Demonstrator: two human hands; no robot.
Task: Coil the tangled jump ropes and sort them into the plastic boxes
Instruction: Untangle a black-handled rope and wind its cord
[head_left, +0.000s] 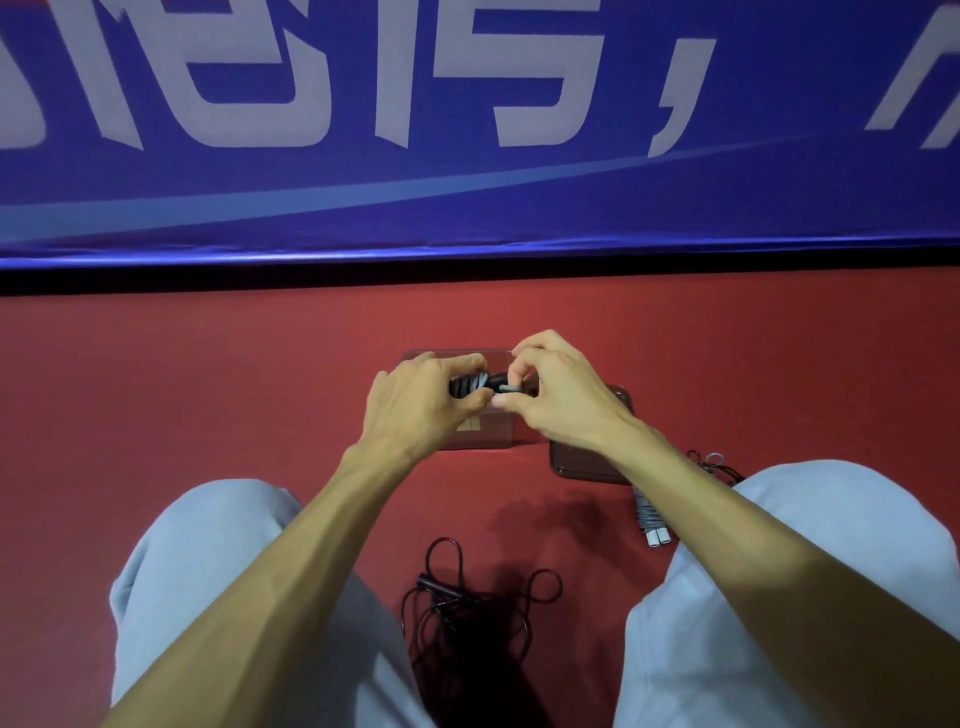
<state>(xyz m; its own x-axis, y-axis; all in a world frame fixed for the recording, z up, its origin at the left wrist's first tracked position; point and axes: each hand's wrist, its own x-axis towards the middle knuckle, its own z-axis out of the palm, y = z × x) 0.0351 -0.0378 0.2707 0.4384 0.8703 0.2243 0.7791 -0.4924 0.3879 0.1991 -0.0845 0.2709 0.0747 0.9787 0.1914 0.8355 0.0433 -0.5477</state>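
Observation:
My left hand (421, 402) and my right hand (558, 392) meet above a clear plastic box (493, 431) on the red floor. Between them they hold a coiled black and grey jump rope (480, 384); my right fingertips pinch its end. A second, darker plastic piece, box or lid, (576, 465) lies right of the box, partly under my right wrist. A tangled black jump rope (467, 603) lies on the floor between my knees. Another rope with grey and white handles (652, 519) rests by my right knee.
A blue banner with large white characters (467, 130) hangs along the wall ahead, ending in a black strip at floor level. My knees in light grey trousers (208, 545) frame the tangled rope. Red floor extends left and right.

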